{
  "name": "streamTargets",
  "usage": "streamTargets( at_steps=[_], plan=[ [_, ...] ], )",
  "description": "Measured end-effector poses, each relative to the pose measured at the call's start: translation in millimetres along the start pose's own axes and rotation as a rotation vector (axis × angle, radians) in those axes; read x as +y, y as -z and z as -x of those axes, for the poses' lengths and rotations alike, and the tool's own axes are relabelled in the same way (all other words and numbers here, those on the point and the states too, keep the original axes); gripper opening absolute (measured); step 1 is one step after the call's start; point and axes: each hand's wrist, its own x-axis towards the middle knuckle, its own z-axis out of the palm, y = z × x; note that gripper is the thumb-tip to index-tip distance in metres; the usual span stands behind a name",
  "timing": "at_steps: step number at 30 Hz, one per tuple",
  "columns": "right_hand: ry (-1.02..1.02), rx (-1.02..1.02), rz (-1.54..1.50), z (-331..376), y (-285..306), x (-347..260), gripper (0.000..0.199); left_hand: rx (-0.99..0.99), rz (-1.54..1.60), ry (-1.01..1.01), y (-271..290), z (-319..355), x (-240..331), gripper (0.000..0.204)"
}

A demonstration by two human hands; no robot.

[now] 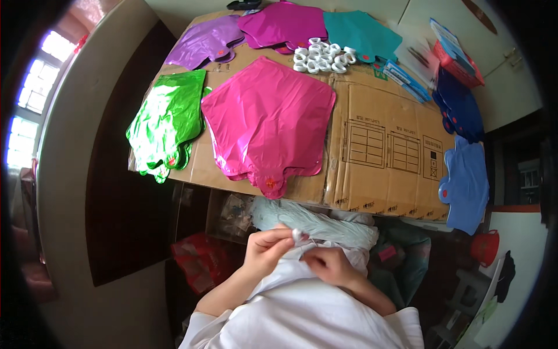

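In front of my body, just below the table's front edge, my left hand pinches a small white coil between thumb and fingertips. The coil resembles the white ones on the table. My right hand is close beside it, lower and to the right, with its fingers curled in. A thin pale strand seems to run from the coil toward those fingers. What the right fingertips hold is too small to make out. On the table above my hands lies a stack of shiny pink foil shapes, like flat star balloons, each with a tabbed end.
Cardboard covers the table. Around its edge lie green foil, purple foil, magenta foil, teal foil and blue foil. Several white coils sit at the back beside a red basket. Pale strands bulge below the edge.
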Motion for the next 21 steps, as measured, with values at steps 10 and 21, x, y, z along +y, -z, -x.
streamTargets(
  at_steps=[10, 21],
  plan=[
    [0.121, -0.076, -0.042, 1, 2, -15, 0.008, -0.246, -0.305, -0.255, 20, 2, 4, 0.013],
    [0.196, -0.039, -0.051, 7, -4, -12, 0.012, -0.21, -0.49, -0.109, 16, -6, 2, 0.011]
  ],
)
